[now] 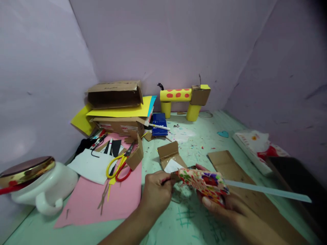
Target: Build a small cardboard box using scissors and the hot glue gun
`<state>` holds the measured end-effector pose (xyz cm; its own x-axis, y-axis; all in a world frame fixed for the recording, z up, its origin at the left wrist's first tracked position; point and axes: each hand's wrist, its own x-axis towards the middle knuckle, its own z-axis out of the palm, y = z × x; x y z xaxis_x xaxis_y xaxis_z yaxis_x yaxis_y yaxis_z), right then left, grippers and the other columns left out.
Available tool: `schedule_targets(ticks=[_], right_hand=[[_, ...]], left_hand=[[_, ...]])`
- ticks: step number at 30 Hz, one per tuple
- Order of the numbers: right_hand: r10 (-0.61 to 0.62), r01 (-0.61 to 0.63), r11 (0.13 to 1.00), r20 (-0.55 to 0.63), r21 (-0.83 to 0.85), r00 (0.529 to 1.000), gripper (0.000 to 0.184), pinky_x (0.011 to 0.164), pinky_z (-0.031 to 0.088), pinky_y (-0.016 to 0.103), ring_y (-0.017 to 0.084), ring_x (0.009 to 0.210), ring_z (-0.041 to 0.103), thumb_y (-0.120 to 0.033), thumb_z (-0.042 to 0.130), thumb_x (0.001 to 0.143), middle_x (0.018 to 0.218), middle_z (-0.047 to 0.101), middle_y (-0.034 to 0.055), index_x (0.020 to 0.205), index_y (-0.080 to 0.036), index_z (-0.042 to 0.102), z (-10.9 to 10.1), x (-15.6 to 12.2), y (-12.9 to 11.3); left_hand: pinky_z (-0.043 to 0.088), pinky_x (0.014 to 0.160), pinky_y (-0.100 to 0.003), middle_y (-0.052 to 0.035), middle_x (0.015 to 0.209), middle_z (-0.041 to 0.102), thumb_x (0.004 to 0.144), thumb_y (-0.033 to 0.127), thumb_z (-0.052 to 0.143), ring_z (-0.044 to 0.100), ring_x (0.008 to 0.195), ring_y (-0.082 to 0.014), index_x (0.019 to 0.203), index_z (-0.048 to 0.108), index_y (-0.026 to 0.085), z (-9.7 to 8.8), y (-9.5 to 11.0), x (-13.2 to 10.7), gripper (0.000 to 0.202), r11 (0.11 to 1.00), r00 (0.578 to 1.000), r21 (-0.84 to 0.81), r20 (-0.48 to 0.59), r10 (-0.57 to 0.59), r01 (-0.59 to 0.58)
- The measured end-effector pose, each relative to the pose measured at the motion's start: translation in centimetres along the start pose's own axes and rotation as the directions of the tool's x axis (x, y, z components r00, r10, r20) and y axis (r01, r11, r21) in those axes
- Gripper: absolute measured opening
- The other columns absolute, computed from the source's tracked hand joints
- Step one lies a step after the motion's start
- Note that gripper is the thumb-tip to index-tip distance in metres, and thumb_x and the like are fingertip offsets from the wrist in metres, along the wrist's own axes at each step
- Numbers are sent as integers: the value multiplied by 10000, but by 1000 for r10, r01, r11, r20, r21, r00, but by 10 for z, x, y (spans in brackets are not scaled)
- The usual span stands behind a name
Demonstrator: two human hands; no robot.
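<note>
In my right hand is a hot glue gun with a bright floral pattern, its nozzle end turned toward the left. A long translucent glue stick juts from its back end. My left hand is closed in a pinch right at the nozzle end, on a small brown piece that looks like cardboard; fingers partly hide it. Just beyond the hands sits a folded cardboard piece with a white scrap on it.
Scissors with yellow and red handles lie on pink paper at left, near a white mug. A spotted yellow cardboard animal stands at the back. Flat cardboard, a tissue pack and a dark slab lie at right.
</note>
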<state>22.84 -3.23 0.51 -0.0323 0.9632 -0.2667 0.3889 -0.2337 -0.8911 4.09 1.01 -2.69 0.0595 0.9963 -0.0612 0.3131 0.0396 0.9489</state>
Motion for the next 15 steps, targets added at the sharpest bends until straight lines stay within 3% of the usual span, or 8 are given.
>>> schedule_targets(ticks=[4,8,15], right_hand=[[30,-30,1000,13,-6,999,570,1160,243,434,340,1381,359,-586,608,719,1361,596,38,1156,-235,713,0,-1,-1],[53,-53,998,12,-29,999,542,1155,239,463,359,1350,407,-593,605,707,1299,647,52,1090,-236,746,0,-2,-1],[-14,12,997,-23,-73,1000,488,1107,350,475,374,1272,506,-591,615,733,1171,724,50,1059,-259,760,-1,-1,1]], left_hand=[[367,466,-220,8,542,527,732,229,543,475,489,-115,587,666,175,-1,0,0,198,1000,1000,1,8,12,-12],[339,459,-220,14,522,508,726,214,534,451,480,-109,534,624,178,-1,1,-1,215,1000,1000,8,2,26,-26],[327,457,-224,18,509,496,731,235,537,445,476,-113,520,588,184,0,1,-2,223,1000,1000,21,0,5,-5]])
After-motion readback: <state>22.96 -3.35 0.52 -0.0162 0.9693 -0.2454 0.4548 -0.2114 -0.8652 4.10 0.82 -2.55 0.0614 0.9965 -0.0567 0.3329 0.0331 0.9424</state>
